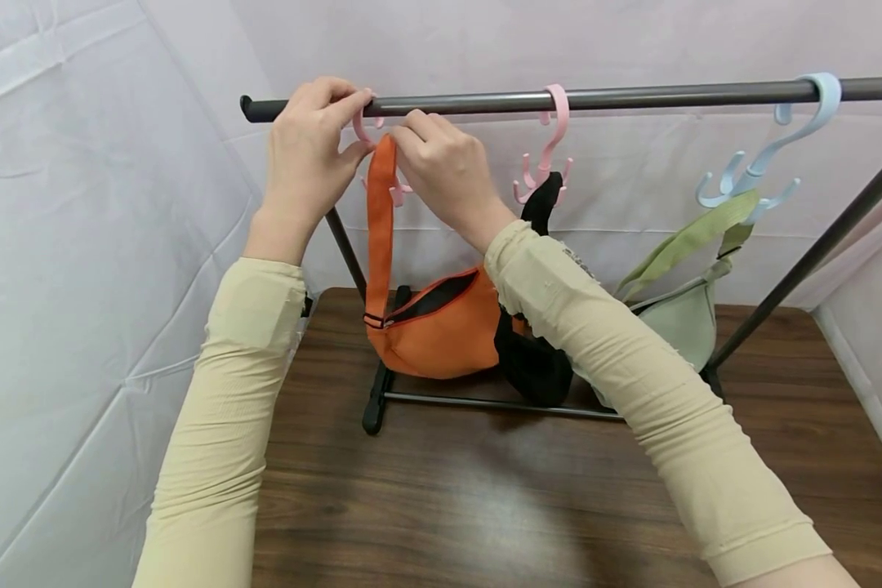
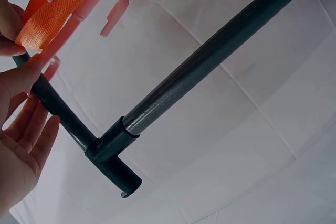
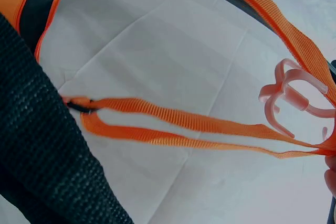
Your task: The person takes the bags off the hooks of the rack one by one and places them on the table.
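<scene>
An orange waist bag point(image 1: 441, 343) hangs by its strap point(image 1: 380, 229) near the left end of a dark metal rail point(image 1: 478, 103). My right hand point(image 1: 444, 167) pinches the top of that strap just below the rail. Beside it, my left hand point(image 1: 309, 147) holds a pink multi-prong hook point(image 2: 71, 27) at the rail, thumb against its stem and fingers behind. In the left wrist view the strap lies up against the hook's prongs. The right wrist view has the pink hook point(image 3: 294, 98) close to the strap; whether it bears the strap cannot be told.
A second pink hook point(image 1: 559, 122) carries a black bag point(image 1: 536, 367), partly behind my right forearm. Farther right, a blue hook point(image 1: 826, 98) holds a pale green bag point(image 1: 679, 327). The rack stands on a brown wooden tabletop point(image 1: 441, 506), with white cloth point(image 1: 103, 245) around it.
</scene>
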